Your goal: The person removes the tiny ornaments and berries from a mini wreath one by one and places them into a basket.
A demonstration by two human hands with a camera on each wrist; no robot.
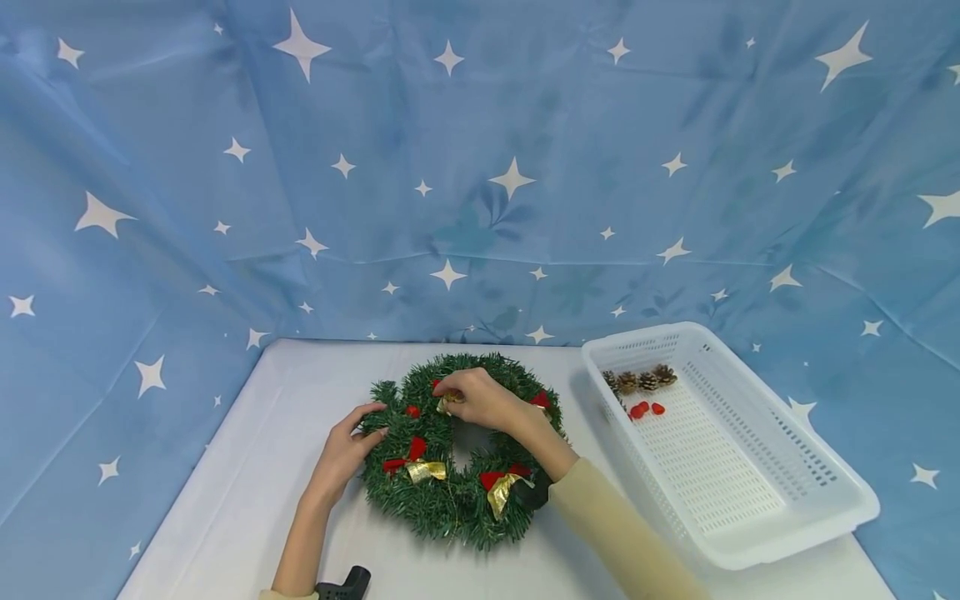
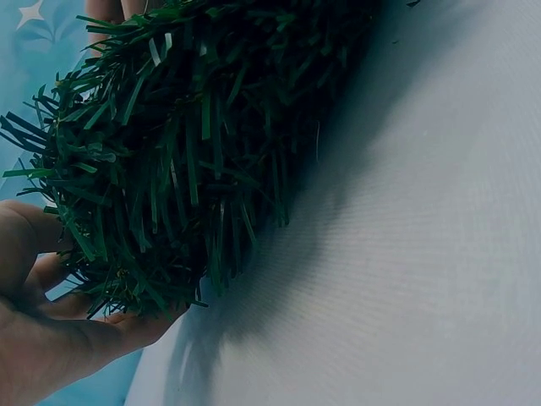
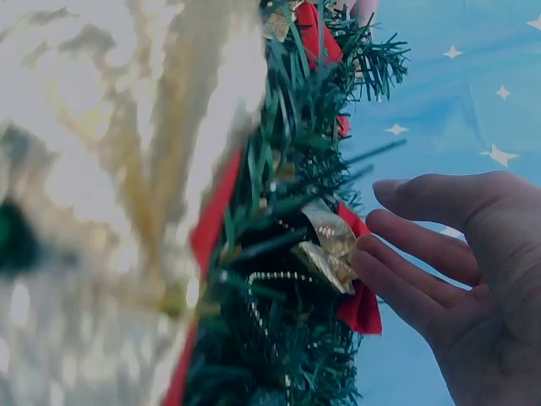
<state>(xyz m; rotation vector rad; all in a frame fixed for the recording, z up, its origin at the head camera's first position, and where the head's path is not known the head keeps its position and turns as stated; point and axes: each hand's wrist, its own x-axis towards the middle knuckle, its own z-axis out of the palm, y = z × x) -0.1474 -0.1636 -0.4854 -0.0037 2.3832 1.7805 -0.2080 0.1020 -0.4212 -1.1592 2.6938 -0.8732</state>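
Observation:
A green tinsel wreath (image 1: 408,504) lies on the white table, dressed with red bows and gold ribbon. My left hand (image 1: 341,457) grips its left edge. In the left wrist view, the thumb and fingers (image 2: 89,342) curl about the green strands. Over the wreath's upper inner rim is my right hand (image 1: 483,398), at a small red and gold bow (image 3: 331,252). Its lower fingertips touch the gold ribbon in the right wrist view, while the thumb (image 3: 431,196) stays apart from the bow. Another gold ribbon (image 3: 110,152) fills the near side of that view, blurred.
To the right stands a white slotted basket (image 1: 795,521) with several pine cones (image 1: 647,381) and small red pieces (image 1: 639,410) at its far left end. A blue star-patterned cloth (image 1: 480,225) hangs behind the table (image 1: 247,500). A red berry-like piece (image 1: 413,412) sits on the wreath.

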